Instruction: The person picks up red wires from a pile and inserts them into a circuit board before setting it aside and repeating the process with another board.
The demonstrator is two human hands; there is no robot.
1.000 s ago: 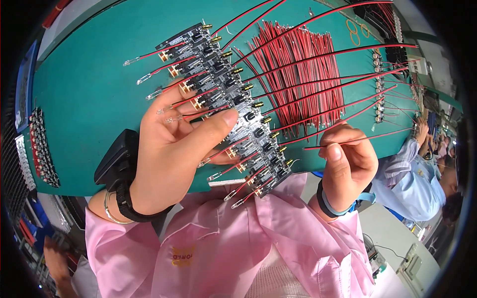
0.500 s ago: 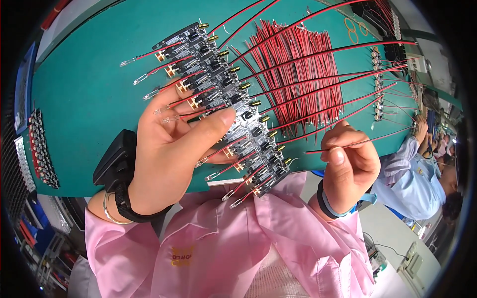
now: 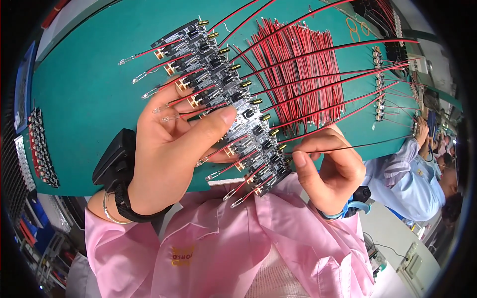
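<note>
My left hand [image 3: 169, 149] grips a long black circuit board panel [image 3: 211, 62] made of several joined boards, thumb on top and fingers beneath. The panel is held tilted above the table. Short red-black leads with clear LEDs [image 3: 138, 78] stick out of its left side. Longer red-black wires [image 3: 338, 47] run out to the right from gold-coloured parts along the other edge. My right hand [image 3: 335, 169] pinches a thin red-black wire [image 3: 372, 145], its fingertips close beside the panel's lower right edge. The wire's near tip is hidden by the fingers.
A thick bundle of red-black wires [image 3: 303, 74] lies on the green table [image 3: 94, 89] behind the panel. Rubber bands [image 3: 352, 30] and a strip of small parts [image 3: 380, 84] are to its right. Another populated board strip [image 3: 42, 149] lies far left. A co-worker's blue sleeve [image 3: 407, 188] shows at right.
My right hand has moved left with the wire, bringing its fingertips up to the panel's lower right edge. The left hand and the panel have hardly moved.
</note>
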